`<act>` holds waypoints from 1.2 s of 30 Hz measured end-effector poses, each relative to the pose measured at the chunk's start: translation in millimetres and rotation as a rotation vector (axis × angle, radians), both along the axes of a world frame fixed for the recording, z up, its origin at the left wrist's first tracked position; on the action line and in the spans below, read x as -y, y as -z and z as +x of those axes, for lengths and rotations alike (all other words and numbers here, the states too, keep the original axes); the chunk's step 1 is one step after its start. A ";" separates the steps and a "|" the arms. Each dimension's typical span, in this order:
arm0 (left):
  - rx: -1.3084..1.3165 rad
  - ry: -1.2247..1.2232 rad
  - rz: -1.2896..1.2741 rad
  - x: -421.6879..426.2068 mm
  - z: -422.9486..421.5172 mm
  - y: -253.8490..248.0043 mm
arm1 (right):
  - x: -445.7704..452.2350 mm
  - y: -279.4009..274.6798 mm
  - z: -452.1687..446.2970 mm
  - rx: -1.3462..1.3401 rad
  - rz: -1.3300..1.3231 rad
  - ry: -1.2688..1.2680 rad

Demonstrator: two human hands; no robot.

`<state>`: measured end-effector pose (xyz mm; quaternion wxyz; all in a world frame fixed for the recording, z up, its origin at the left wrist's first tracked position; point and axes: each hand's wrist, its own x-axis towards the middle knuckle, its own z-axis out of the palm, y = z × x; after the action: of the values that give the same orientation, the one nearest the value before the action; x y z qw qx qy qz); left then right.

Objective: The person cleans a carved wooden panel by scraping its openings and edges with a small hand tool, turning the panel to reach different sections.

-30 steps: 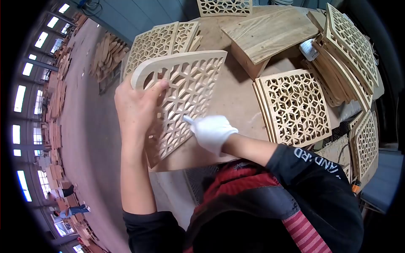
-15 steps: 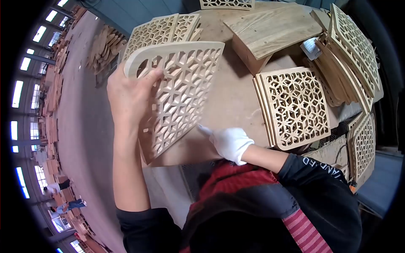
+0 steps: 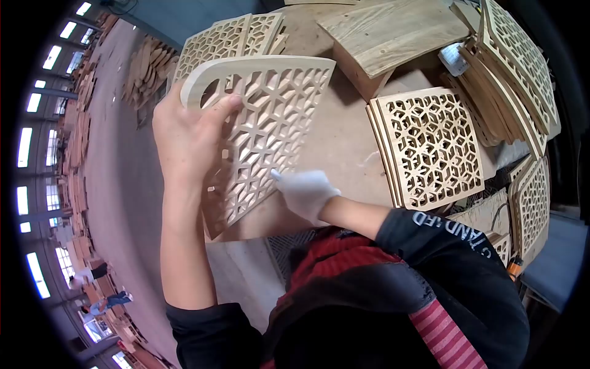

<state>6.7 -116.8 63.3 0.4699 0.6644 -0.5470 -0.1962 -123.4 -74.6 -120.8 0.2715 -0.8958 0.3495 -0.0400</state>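
My bare left hand [image 3: 187,138] grips a pale wooden lattice panel [image 3: 258,135] by its upper left side, with the thumb lying over the front. The panel is tilted up on the worktable [image 3: 341,144]; one of its top corners is rounded, and geometric holes fill its middle. In a white glove, my right hand [image 3: 306,194] is closed near the panel's lower right edge. A small light tip sticks out from its fingers against the lattice, too blurred to name.
Right of the panel lies a stack of similar lattice panels [image 3: 433,150]. Behind it stands a wooden board on a box-like support [image 3: 396,40]. More panels lean at the far right [image 3: 519,67] and back left [image 3: 218,46]. A factory floor [image 3: 114,184] runs along the left.
My right hand has moved left and slightly up along the panel, from its lower edge onto the lattice. The left hand keeps its hold, and the panel has barely shifted.
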 end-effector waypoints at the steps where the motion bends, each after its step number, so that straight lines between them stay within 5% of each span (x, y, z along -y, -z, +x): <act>1: 0.048 -0.029 0.029 -2.3 -0.8 -1.5 | -6.8 -2.4 -13.2 0.000 0.003 -0.008; 5: 0.123 -0.112 0.133 -9.2 -9.4 -11.3 | -24.8 41.6 -40.8 -0.021 0.258 0.011; 10: 0.205 -0.046 0.078 -7.6 -9.5 -9.1 | -25.5 23.8 -57.3 -0.116 0.322 -0.027; 20: 0.137 -0.029 0.094 0.1 -19.5 -6.0 | -15.7 68.1 6.9 0.079 0.061 -0.024; 27: 0.165 -0.007 0.017 -8.3 -22.5 -4.1 | -30.9 65.3 0.8 0.090 0.135 0.131; 33: 0.155 -0.050 0.120 -12.3 -24.0 -13.6 | -27.9 45.3 -80.5 -0.161 0.409 -0.195; 36: 0.245 -0.007 0.138 -9.5 -13.0 -13.9 | -11.1 23.0 -80.6 -0.073 0.127 -0.117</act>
<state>-6.3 -107.3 77.2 0.3535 0.7161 -0.5830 -0.1492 -204.0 -63.5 -143.9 0.3166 -0.8966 0.3080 0.0310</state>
